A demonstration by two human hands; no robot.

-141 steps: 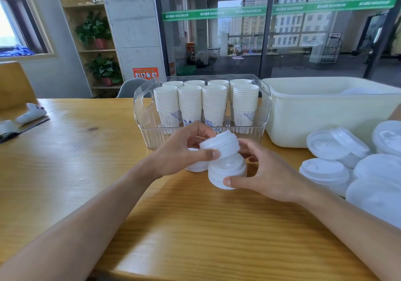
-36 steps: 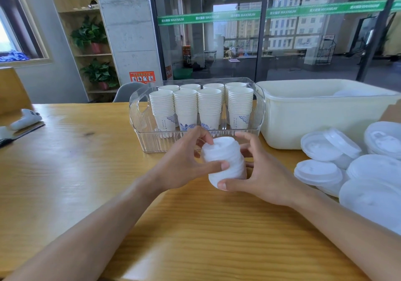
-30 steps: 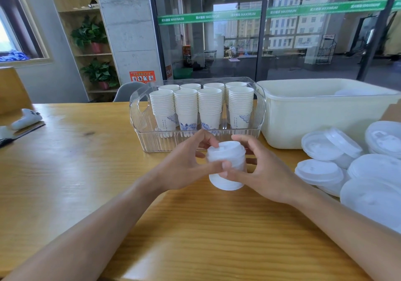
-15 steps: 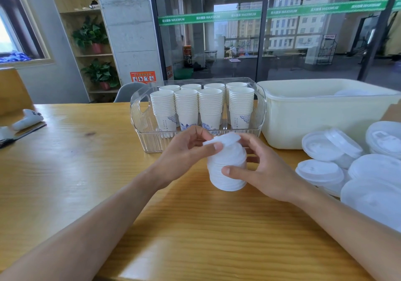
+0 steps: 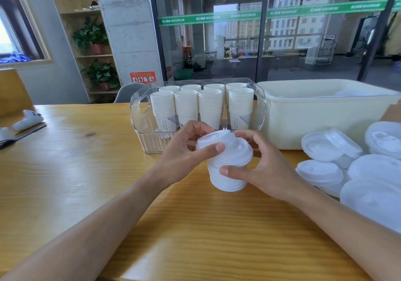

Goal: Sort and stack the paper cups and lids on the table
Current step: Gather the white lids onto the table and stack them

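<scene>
Gripping the lid stack (image 5: 225,167) are both curled hands, left hand (image 5: 186,152) topmost, right hand (image 5: 260,167) lower.

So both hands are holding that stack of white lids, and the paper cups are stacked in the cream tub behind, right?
Not quite. The head view shows the paper cups stacked in the clear bin, not the cream tub. Both the left hand and right hand do hold the stack of white lids.

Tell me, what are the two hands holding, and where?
The left hand pinches the rim of the top white plastic lid; the right hand grips the side of the white lid stack beneath.
</scene>
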